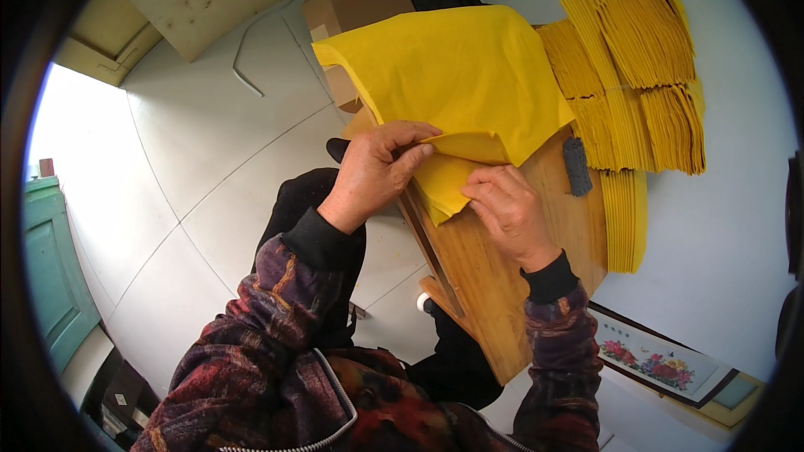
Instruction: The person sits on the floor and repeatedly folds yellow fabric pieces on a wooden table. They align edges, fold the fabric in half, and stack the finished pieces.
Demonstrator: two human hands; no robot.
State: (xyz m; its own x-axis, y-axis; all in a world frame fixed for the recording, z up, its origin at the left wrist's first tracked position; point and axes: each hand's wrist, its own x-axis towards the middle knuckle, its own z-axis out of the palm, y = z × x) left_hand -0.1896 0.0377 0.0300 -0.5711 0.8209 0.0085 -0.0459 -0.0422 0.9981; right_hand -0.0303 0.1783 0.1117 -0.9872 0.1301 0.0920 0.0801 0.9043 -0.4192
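A large sheet of yellow cloth [452, 67] lies over the far end of the wooden table [494, 285], with its left part hanging past the edge. Its near part is folded up between my hands. My left hand [381, 167] pinches the fold at the left, thumb and forefinger pressed together on it. With fingertips closed, my right hand [509, 208] grips the near edge of the same cloth, lower and to the right. A dark grey block [576, 166] rests on the table to the right of the cloth.
Tall stacks of folded yellow cloth [628, 75] stand along the table's right side by the wall. A cardboard box [356, 8] is on the floor beyond the table. A framed flower picture [657, 360] is at lower right, a green cabinet [59, 268] at far left.
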